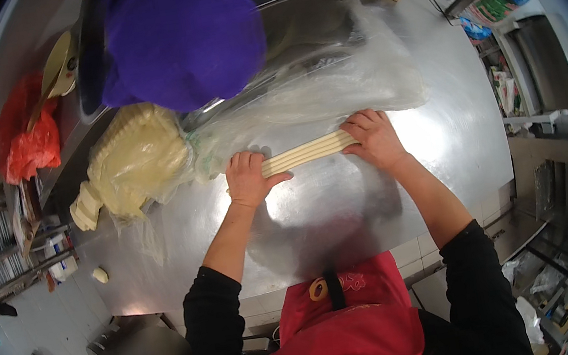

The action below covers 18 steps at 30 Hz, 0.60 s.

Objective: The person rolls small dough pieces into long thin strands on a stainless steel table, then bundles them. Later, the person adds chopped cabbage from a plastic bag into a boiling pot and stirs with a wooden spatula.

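Several parallel strands of pale dough stretch side by side above a metal worktop. One end is in my left hand, whose thumb points toward the strands. My right hand grips the other end, and its fingers hide the tips there. To the left of my left hand, a heap of pale dough pieces lies partly under clear plastic. Some cut dough pieces stick out at its left end.
Clear plastic sheeting covers the worktop's far side. Beyond it hangs a purple cloth-like item. A small dough lump sits near the left edge. A red plastic bag and a shelf rack are farther left; metal equipment stands right.
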{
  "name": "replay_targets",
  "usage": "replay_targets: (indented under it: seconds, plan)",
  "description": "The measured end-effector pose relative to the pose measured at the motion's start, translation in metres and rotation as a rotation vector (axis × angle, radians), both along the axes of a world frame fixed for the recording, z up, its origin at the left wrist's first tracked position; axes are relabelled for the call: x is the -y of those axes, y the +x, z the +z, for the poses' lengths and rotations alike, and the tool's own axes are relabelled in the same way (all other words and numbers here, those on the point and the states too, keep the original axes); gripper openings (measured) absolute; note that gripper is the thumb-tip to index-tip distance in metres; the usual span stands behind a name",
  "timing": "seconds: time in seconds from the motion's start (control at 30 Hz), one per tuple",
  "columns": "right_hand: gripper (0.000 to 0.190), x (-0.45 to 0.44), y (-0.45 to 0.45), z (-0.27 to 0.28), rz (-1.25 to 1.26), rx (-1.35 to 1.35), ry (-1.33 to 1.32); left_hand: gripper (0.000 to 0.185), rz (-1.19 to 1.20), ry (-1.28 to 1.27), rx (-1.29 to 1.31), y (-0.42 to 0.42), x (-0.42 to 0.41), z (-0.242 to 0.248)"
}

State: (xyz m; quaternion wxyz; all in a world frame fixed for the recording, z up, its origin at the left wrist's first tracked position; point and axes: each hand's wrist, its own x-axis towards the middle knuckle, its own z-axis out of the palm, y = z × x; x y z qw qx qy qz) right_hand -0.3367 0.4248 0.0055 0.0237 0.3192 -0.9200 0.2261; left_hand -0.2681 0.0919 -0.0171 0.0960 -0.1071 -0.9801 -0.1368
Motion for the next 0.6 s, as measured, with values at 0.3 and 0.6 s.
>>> replay_targets:
  seconds: [0.3,0.6]
  plan:
    - [0.057,-0.016,-0.011,0.009,-0.006,0.174,0.012,0.07,0.081,-0.027,-0.021,0.016,0.04,-0.002]
    - [0.056,-0.023,-0.038,0.024,0.026,0.537,0.04,0.066,0.182,-0.007,-0.018,0.041,0.062,0.005]
